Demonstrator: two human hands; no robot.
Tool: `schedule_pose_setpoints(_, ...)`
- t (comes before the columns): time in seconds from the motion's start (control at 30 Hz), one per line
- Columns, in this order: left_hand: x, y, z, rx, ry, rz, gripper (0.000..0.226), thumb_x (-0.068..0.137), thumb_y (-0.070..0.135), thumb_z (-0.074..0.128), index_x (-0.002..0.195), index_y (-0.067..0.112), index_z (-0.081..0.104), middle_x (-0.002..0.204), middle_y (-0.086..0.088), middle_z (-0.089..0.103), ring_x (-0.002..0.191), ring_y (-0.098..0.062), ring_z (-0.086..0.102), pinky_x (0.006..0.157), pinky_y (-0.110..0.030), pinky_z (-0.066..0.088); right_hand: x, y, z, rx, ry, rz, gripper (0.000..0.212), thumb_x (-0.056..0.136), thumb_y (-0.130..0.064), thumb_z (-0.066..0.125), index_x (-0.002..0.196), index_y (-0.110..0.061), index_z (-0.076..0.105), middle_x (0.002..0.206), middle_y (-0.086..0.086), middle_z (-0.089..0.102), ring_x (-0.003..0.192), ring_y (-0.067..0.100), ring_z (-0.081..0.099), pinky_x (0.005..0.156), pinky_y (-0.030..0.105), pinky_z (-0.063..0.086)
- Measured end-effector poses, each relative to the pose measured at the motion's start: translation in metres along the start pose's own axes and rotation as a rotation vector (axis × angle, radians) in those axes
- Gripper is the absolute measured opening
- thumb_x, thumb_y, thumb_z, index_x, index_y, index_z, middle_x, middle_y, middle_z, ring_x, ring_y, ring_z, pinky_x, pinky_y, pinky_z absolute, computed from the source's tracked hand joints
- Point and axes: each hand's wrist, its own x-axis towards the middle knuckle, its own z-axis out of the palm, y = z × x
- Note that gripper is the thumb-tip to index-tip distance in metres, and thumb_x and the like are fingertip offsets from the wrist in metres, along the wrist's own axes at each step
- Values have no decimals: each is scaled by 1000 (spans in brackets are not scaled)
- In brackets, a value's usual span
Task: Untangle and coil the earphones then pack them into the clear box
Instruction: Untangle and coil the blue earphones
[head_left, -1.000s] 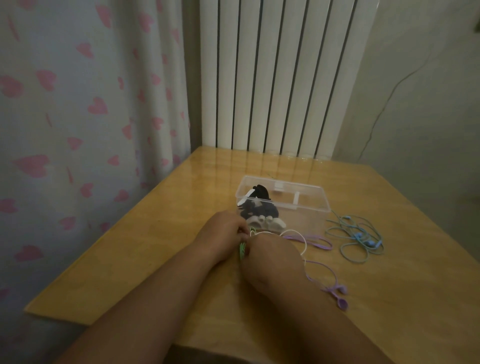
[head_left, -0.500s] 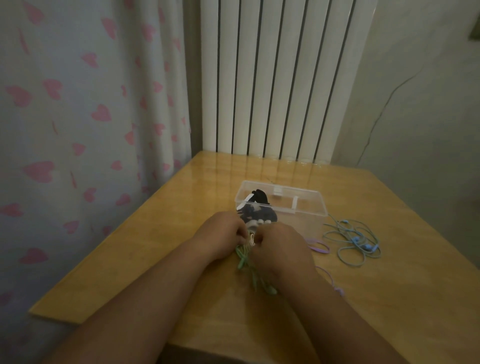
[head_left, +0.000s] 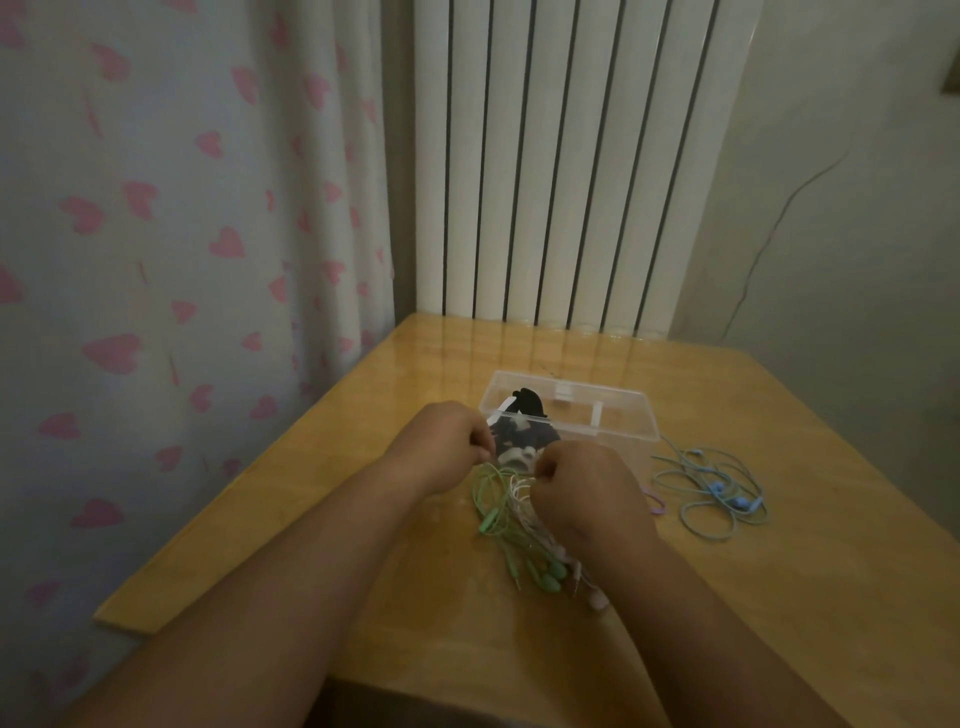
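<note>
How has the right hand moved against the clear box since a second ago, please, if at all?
Yes; the right hand moved rightward and nearer the clear box.

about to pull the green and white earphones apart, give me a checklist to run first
1. Left hand pinches green earphones: ok.
2. Right hand pinches white earphones: ok.
3. Green and white cables separated: not ok, strands hang crossed together.
4. Clear box has room: ok, right part bare.
5. Blue earphones out of the way: ok, on the table right of the box.
6. Purple earphones free of the bundle: cannot tell, mostly hidden behind the right hand.
</note>
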Motion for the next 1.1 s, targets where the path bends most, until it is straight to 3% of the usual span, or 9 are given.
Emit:
schedule_pose_setpoints(0.13, 0, 14, -2, -37, 12, 14, 9, 88, 19, 67, 92, 22, 75, 86, 10, 62, 84, -10, 57, 71, -23, 40, 3, 7, -4, -22, 15, 40, 22, 78, -12, 52, 88, -16, 71, 88, 3, 67, 83, 22, 61, 71, 33, 54)
schedule_pose_setpoints(0.3, 3, 42, 10, -69, -10, 52, 13, 89, 18, 65, 99, 20, 73, 100, 4, 68, 90, -12, 59, 77, -27, 46, 8, 31, -7, -29, 24, 144, 20, 79, -13, 55, 89, -19, 72, 89, 1, 68, 77, 19, 59, 65, 29, 49)
schedule_pose_setpoints(0.63, 11, 116, 63, -147, -104, 173, 31, 93, 9, 58, 122, 17, 64, 122, -4, 64, 109, -16, 60, 94, -29, 48, 0, 107, -22, -101, 67, 283, 28, 80, -14, 56, 102, -21, 72, 106, 7, 71, 101, 27, 64, 76, 30, 47)
schedule_pose_setpoints(0.77, 19, 142, 82, -124, -132, 222, 43, 93, 2, 52, 131, 20, 57, 126, -5, 61, 109, -17, 59, 88, -28, 47, -8, 136, -33, -149, 40, 336, 38, 80, -14, 57, 114, -24, 68, 118, 7, 65, 110, 29, 60, 84, 32, 48)
schedule_pose_setpoints(0.93, 32, 177, 102, 69, -163, 354, 53, 91, 2, 52, 140, 20, 46, 138, -9, 48, 127, -27, 46, 102, -36, 40, -9, 177, -41, -188, -36, 371, 43, 78, -32, 64, 119, -21, 62, 120, 8, 57, 110, 32, 56, 87, 36, 49)
schedule_pose_setpoints(1.1, 47, 200, 114, 323, -225, 430, 51, 91, 0, 49, 140, 7, 39, 145, -14, 38, 132, -30, 39, 106, -38, 35, -5, 199, -41, -180, -119, 378, 67, 70, -60, 68, 121, -20, 55, 120, 7, 59, 109, 31, 56, 85, 36, 47)
